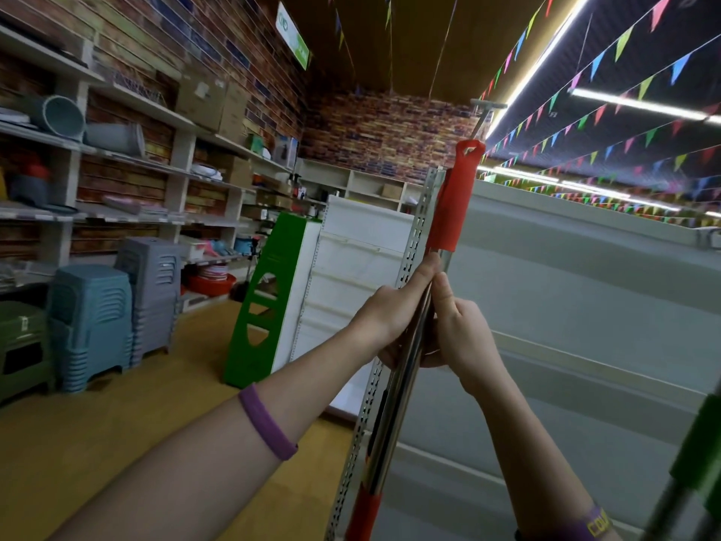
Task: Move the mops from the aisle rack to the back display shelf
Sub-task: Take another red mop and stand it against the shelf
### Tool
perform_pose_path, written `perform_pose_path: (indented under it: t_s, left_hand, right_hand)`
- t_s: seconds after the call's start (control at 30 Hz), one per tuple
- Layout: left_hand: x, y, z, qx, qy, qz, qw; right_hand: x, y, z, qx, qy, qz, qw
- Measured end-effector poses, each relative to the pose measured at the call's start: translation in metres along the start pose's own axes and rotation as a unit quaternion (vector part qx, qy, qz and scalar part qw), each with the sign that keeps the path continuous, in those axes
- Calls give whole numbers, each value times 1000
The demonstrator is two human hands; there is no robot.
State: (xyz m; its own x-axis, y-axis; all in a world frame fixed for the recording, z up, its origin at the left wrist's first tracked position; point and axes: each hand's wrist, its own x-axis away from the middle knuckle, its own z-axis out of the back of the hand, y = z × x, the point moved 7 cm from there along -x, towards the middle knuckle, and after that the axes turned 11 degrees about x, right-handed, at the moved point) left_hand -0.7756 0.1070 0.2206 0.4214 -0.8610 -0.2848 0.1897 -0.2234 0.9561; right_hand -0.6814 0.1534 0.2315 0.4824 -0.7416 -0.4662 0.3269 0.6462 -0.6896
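Shop aisle here: yellowish wood-look floor point(117, 443), brick-pattern wall point(382, 126) at 12 o'clock, and long wall shelves point(128, 158) from 9 to 10 o'clock loaded with buckets and boxes. Stacks of plastic stools point(89, 322) sit on the floor at 8 o'clock. Strings of coloured flags point(624, 37) run across the ceiling at 1 to 2 o'clock. A green end panel point(269, 283) stands just left of centre, and a big pale shelf back point(565, 306) fills the 3 o'clock side.

The mop point(402, 384) is dead centre, tilted a bit to the right, right beside a slotted metal upright point(419, 220). It has a shiny chrome pole, a red grip point(454, 197) up top with a hanging hole, and a red collar lower down (the mop head is out of frame).

The left hand point(390, 310) wraps the pole with its index finger stretched up along it. The right hand point(460, 329) is curled round the same spot, thumb lying up the pole.
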Motion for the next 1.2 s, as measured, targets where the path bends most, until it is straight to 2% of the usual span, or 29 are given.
perform_pose_path:
  t_s: [0.4, 0.77, 1.2]
  left_hand:
    - [-18, 3, 5, -13, 17, -19, 1000]
    - [-22, 2, 6, -26, 4, -37, 999]
    - [-41, -10, -2, -34, 14, 9, 999]
  right_hand:
    - [-19, 0, -5, -10, -8, 13, 1000]
    - [-14, -2, -3, -7, 13, 65, 998]
    - [-40, 22, -11, -30, -17, 8, 999]
